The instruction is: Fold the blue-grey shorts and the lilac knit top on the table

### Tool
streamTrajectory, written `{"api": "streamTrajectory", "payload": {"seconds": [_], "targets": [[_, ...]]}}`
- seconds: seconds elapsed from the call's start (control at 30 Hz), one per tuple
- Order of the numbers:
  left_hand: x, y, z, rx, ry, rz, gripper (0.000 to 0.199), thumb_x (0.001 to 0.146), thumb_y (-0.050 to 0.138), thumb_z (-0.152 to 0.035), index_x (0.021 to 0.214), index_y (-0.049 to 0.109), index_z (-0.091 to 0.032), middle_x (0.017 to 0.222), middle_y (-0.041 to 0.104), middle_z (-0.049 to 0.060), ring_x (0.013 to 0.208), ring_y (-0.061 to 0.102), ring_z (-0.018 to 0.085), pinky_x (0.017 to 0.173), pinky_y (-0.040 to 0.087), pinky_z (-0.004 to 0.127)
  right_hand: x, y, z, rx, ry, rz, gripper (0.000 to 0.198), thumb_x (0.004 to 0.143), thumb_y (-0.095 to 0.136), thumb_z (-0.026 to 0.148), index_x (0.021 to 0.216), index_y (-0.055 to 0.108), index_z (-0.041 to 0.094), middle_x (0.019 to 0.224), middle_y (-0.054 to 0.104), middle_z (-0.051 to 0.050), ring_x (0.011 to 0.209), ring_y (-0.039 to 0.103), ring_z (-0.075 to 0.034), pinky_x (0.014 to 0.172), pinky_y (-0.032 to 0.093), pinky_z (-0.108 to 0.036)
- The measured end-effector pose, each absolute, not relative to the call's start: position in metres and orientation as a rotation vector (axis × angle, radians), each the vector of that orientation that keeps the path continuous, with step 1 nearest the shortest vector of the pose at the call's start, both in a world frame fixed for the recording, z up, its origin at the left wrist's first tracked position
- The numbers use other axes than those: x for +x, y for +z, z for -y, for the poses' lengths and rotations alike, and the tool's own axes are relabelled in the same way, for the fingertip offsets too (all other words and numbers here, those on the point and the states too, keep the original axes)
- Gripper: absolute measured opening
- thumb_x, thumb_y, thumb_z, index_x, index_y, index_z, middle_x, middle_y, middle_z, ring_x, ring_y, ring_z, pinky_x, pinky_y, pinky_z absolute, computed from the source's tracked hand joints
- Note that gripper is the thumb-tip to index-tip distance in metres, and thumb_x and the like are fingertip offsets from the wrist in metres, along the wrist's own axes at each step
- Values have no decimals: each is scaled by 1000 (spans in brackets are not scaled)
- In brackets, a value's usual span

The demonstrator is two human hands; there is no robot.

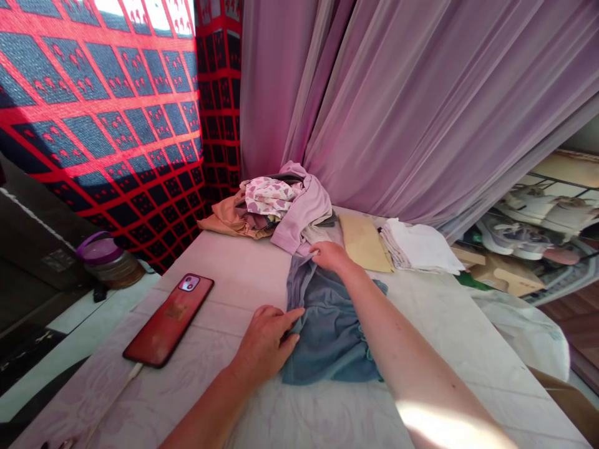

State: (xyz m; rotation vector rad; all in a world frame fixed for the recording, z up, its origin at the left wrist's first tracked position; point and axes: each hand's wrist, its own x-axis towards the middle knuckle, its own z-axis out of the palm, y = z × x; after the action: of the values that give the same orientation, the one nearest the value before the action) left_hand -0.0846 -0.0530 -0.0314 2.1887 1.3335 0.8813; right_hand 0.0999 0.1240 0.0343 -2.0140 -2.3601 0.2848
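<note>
A blue garment lies on the desk, near a pile of clothes; the right hand has its fingers pinched on the far edge; the left hand touches the left edge, thumb and forefinger parted; a phone lies further left.

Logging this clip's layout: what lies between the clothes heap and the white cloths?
A folded yellow cloth lies between the clothes heap and the white cloths, in the head view.

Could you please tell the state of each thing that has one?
Blue garment: laid out, wrinkled
Right hand: pinching the garment's far edge
Left hand: touching its left edge
Clothes pile: loosely heaped
Yellow cloth: folded
White cloths: folded
Phone: back up, cable plugged in
Jar: lid on
</note>
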Motion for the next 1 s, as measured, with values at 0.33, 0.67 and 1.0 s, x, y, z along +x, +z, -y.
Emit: {"api": "streamTrajectory", "payload": {"seconds": [0.33,0.67,1.0], "targets": [[-81,-29,55,2211,896,-1156,25,85,62,-16,102,74,-28,75,73,1,86,60,21,89,43,40,70,26,-126,-2164,214,2129,29,85,49,31,90,76,26,98,73,-11,95,66,-29,76,50,-36],[-80,-26,56,2143,872,-1276,30,80,64,-14,105,73,-28,82,73,1,86,62,20,88,43,40,58,12,-134,-2076,436,2202,19,78,59,28,86,76,25,97,73,-5,91,66,-24,73,48,-30],[-81,-30,56,2172,910,-1216,25,81,63,-15,100,73,-28,80,74,0,86,61,20,88,41,40,78,20,-144,-1883,493,2380,29,80,56,24,102,75,29,105,74,2,95,65,-17,76,45,-22]]}}
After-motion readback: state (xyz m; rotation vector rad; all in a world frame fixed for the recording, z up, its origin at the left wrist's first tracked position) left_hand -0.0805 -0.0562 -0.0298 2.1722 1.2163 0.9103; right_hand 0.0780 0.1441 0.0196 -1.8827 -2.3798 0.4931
